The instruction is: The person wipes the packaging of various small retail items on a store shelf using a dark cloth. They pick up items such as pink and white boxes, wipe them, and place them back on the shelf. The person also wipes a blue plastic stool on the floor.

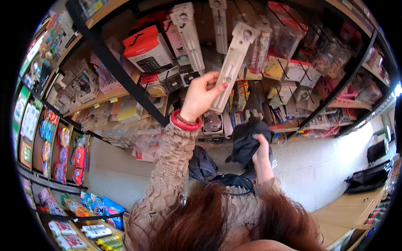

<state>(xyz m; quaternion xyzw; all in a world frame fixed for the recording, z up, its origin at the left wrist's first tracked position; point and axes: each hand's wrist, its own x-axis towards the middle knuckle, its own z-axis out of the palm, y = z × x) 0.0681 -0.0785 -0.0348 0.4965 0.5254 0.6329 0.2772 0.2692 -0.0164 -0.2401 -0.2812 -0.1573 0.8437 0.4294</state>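
Observation:
My left hand (202, 93), with a red bracelet at the wrist, pinches the lower part of a long slim clear pack (235, 58). The pack has a pale card top with a small figure on it, and thin stick-like items show inside. It is held tilted in front of the shelf, its top leaning right. Similar slim packs (189, 39) hang on hooks just behind it and to the left. Lower and to the right, my right hand (261, 151) is closed on a bunched black cloth (245, 144). The cloth hides some of the shelf edge.
A red and white calculator box (148, 51) stands on the shelf left of the pack. Metal hooks with hanging packets (275, 67) stick out at the right. Dark shelf posts (121, 77) frame the bay. Snack bags (79, 161) fill racks at the left, and a wooden counter (351, 211) lies lower right.

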